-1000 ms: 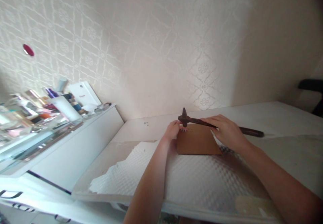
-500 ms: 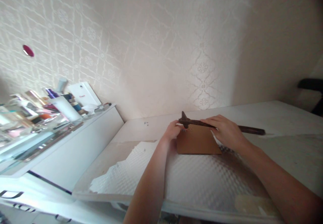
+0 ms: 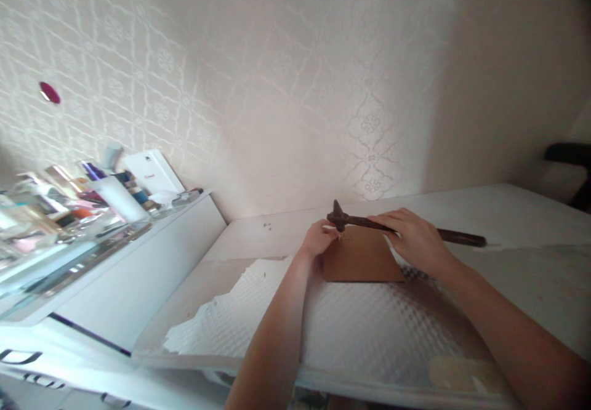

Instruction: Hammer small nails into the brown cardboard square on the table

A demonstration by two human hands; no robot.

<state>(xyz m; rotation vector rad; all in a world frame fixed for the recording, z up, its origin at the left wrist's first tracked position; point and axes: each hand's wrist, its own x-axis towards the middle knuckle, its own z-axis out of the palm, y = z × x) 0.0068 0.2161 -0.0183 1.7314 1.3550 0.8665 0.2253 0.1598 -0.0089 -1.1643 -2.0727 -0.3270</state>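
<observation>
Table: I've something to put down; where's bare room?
Bare patch: the table right of the right hand, between the hammer handle and the wall. Crowded: around the brown board by the left hand, and atop the white cabinet.

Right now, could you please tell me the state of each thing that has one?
Right hand: closed on the hammer
Hammer: held, handle roughly crosswise
Left hand: fingers bent, grip unclear
Brown board: lying flat, small marks near far edge
White textured sheet: spread out, left edge ragged
White box: tilted
</observation>
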